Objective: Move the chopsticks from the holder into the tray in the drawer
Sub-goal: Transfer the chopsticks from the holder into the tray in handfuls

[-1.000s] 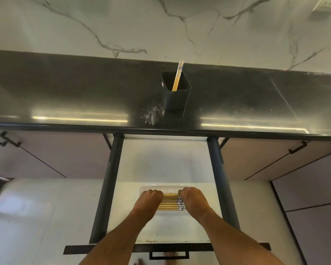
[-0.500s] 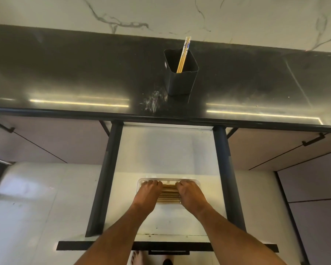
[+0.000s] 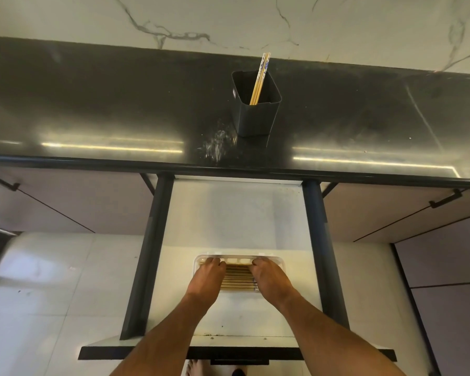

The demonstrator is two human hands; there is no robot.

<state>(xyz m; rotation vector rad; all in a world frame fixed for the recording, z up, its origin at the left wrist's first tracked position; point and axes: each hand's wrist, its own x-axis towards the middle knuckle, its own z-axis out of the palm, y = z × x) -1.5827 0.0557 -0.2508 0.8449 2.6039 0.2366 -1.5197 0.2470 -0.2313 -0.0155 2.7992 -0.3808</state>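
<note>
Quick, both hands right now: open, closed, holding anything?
Left hand: on the chopsticks in the tray, fingers curled over them, apparently gripping.
Right hand: same, fingers curled over the other end of that bundle.

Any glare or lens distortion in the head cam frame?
Head view: two bright light streaks reflect off the glossy black countertop, either side of the chopstick holder; wide-angle lens bows the counter edge; the chopsticks in the tray stay sharp, evenly lit between both hands.
</note>
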